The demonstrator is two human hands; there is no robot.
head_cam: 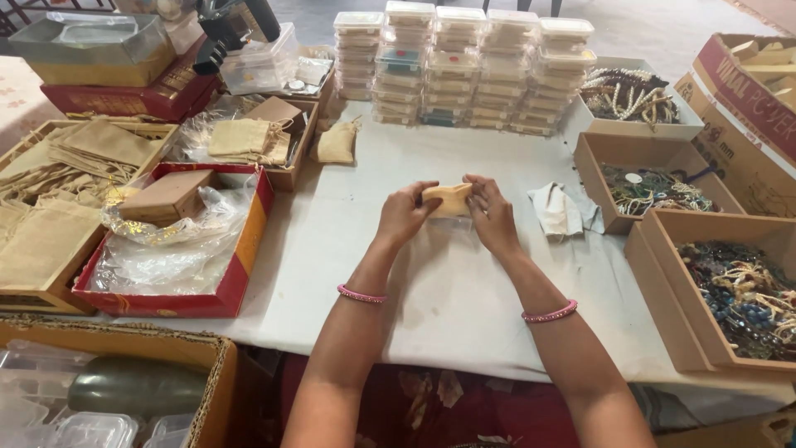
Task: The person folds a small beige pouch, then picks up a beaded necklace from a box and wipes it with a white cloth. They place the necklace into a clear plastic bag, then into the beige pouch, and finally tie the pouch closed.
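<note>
Pinching a small tan cloth pouch between them, the left hand and right hand clamp its two ends just above the white worktop, near a crumpled grey cloth and stacked clear plastic boxes.

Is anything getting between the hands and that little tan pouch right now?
Nothing visible. The left hand and right hand both grip the small tan pouch directly, above the white table cover. The grey cloth lies apart, to the right.
</note>
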